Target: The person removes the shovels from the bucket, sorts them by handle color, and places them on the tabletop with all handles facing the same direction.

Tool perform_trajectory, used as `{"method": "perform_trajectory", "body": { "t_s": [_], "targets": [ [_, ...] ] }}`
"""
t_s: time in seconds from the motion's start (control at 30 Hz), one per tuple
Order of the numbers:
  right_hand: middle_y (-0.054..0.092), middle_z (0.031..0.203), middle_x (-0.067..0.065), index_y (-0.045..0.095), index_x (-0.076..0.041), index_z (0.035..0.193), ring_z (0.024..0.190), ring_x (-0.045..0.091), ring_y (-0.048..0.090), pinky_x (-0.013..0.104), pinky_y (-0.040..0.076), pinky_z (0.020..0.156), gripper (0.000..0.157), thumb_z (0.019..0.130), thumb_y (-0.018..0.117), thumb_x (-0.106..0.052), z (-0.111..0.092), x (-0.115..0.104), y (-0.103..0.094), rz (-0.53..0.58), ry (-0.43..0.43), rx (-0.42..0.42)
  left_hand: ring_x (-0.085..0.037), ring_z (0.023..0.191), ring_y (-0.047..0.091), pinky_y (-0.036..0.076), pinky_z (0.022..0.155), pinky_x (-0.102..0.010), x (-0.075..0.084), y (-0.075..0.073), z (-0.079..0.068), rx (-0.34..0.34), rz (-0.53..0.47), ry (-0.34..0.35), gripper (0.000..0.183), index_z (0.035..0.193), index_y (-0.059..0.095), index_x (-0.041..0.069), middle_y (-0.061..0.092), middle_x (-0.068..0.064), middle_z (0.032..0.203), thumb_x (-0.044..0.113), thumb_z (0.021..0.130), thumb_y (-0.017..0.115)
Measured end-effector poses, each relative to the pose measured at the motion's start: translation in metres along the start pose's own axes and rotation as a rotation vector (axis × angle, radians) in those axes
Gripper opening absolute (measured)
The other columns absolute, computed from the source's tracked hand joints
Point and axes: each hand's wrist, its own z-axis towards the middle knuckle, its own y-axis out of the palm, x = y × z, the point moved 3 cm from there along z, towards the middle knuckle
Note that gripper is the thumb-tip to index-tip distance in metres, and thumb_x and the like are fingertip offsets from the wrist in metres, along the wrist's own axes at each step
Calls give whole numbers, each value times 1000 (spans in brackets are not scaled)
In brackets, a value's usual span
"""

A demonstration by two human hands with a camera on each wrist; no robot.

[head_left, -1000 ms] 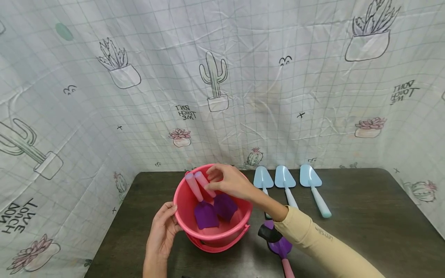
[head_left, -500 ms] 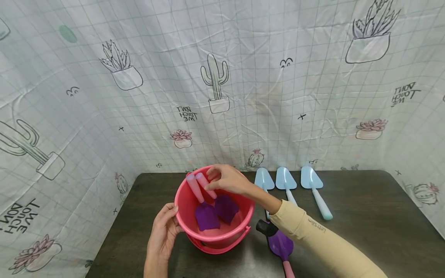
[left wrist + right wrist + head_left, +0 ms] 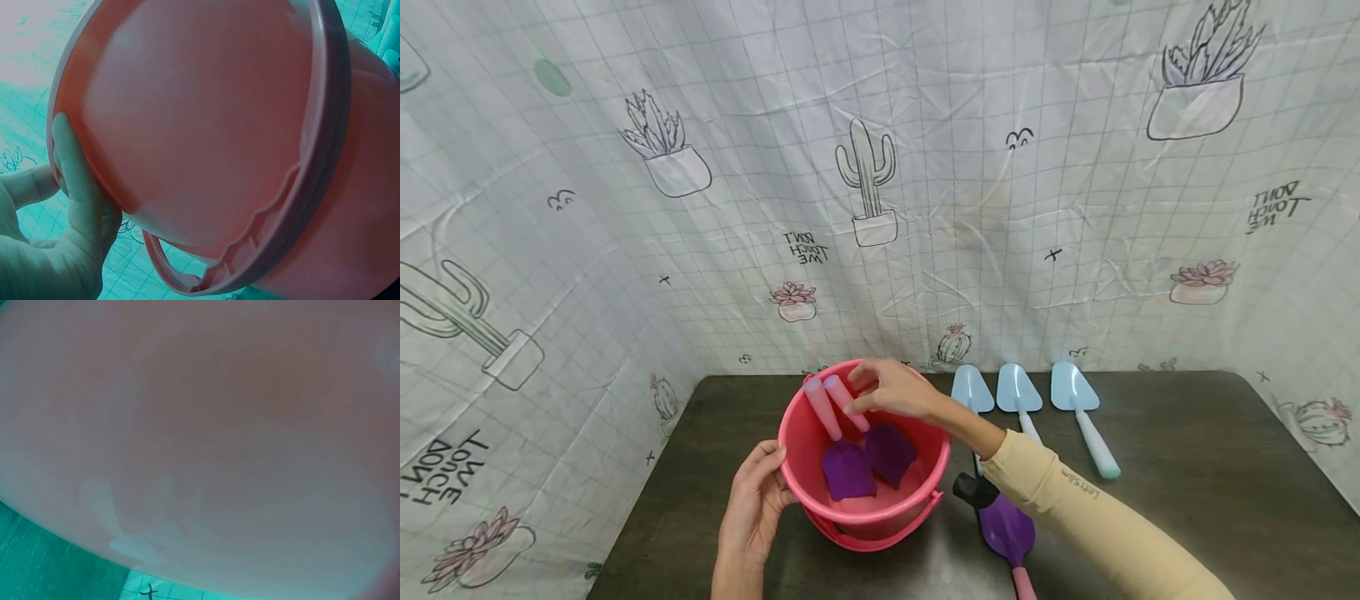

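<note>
My left hand grips the left rim of a pink bucket, thumb on the rim; the left wrist view shows fingers against its outside wall. Two toy shovels with pink handles and purple blades stand in the bucket: a left shovel and a right shovel. My right hand reaches over the bucket, fingers bent, thumb tip over the right shovel's handle; whether it pinches the handle is unclear. In the right wrist view, the pink bucket wall fills most of the picture and the fingers are hidden.
Three light blue trowels lie side by side at the back right of the dark table. Another purple shovel lies under my right forearm, beside a black cylindrical piece. A cactus-print cloth hangs behind.
The whole head view shifts slightly downward. My right forearm settles a little, uncovering more of the purple shovel on the table. Both hands keep their places at the bucket.
</note>
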Motion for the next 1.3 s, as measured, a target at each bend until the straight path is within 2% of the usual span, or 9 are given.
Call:
{"method": "perform_trajectory", "body": {
  "t_s": [0.23,0.4,0.6,0.8,1.03,1.3],
  "targets": [
    [65,130,15,60,5,133,118,29,61,40,55,97,57,85,79,-20,2,2,0,14,28,-30,-11,74,69,60,59,-25,0,0,0,1,3,-2,16,101,59,7,65,-5,88,3,107,45],
    [65,129,15,58,6,133,119,29,61,39,55,96,57,86,79,-18,6,2,1,1,11,-61,-11,74,69,60,59,-25,0,1,0,0,2,-5,17,101,59,7,65,-4,89,3,107,44],
    [68,123,12,61,3,131,112,23,64,36,55,94,53,86,80,-15,12,4,3,-5,-2,-105,-11,75,69,60,59,-25,1,1,0,9,7,-11,15,101,58,7,65,-5,88,3,107,44],
    [67,123,10,59,2,136,109,21,64,36,56,92,57,86,81,-16,16,6,3,21,28,-127,-11,74,69,60,59,-25,1,2,0,18,8,-16,15,101,58,7,64,-5,88,3,107,45],
    [65,125,14,55,4,139,108,23,65,37,57,90,60,85,79,-10,15,6,3,60,10,-152,-11,75,69,61,59,-26,1,2,1,30,14,-19,15,101,59,7,64,-5,89,3,107,45],
    [66,115,14,57,8,128,104,24,64,36,58,87,47,85,72,1,13,6,5,51,-8,-138,-11,75,69,61,59,-26,2,1,1,40,8,-19,16,100,59,7,65,-5,88,3,107,45]
  ]
}}
